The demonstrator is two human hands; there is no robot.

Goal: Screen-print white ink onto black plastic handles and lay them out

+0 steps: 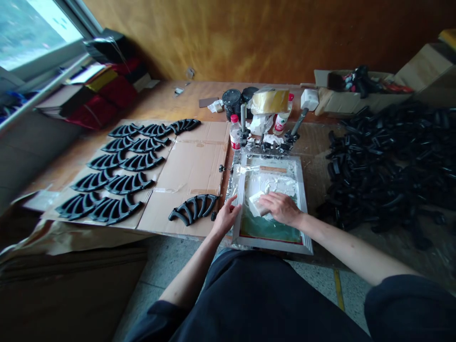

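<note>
A screen-printing frame [307, 223] with pale metal edges and a green mesh lies flat on the table in front of me. My right hand [283, 208] is over the mesh, its fingers closed on a folded white wipe [257, 203], cloth or paper, pressed to the screen. White smears cover the upper part of the mesh. At the frame's left side is my left hand [227, 216], fingers stretched out, by or against the edge. A single black curved ribbed part [194, 209] lies just left of that hand on flattened cardboard [195, 166].
Rows of similar black parts [133, 161] cover the cardboard's left side. Behind the frame stand a clamp [244, 135], a red-capped bottle [235, 132], another bottle [280, 122] and black tins [232, 102]. A heap of black pieces [388, 166] and an open carton [370, 102] occupy the right.
</note>
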